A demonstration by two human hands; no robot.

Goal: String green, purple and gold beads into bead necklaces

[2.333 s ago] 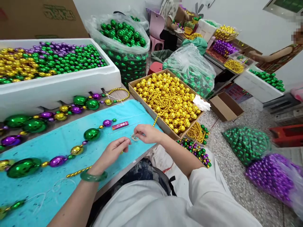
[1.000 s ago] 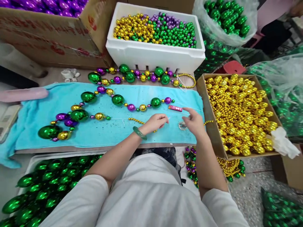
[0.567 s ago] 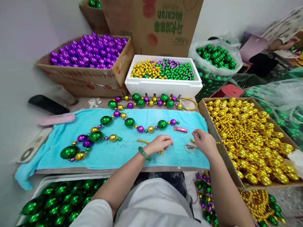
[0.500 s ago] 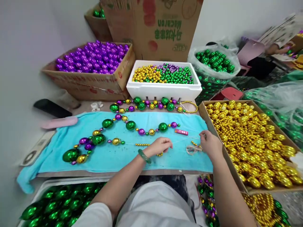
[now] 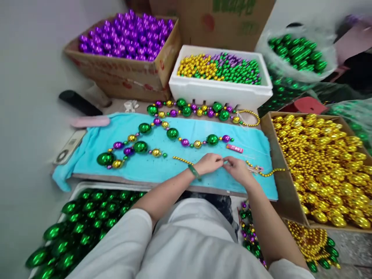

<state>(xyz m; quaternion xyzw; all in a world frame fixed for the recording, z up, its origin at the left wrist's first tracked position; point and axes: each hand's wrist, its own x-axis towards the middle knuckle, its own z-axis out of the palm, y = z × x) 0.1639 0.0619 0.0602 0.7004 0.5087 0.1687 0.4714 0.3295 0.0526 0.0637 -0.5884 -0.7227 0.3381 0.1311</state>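
My left hand (image 5: 209, 163) and right hand (image 5: 236, 169) meet at the fingertips; whether they grip anything, I cannot tell. The bead garland (image 5: 172, 133) lies beyond them on the blue towel (image 5: 162, 172). Jerking the left hand aside could drag the gold bead strand (image 5: 182, 159) near it.

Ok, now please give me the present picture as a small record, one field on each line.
Hands: left hand and right hand close together at the fingertips; anything pinched is too small to tell
Left wrist: green bangle
Surface: blue towel
On towel: multicoloured bead strand, short gold strand, red packet
Behind towel: second multicoloured strand, white foam box of mixed beads
Back left: cardboard box of purple beads
Right: brown box of gold beads
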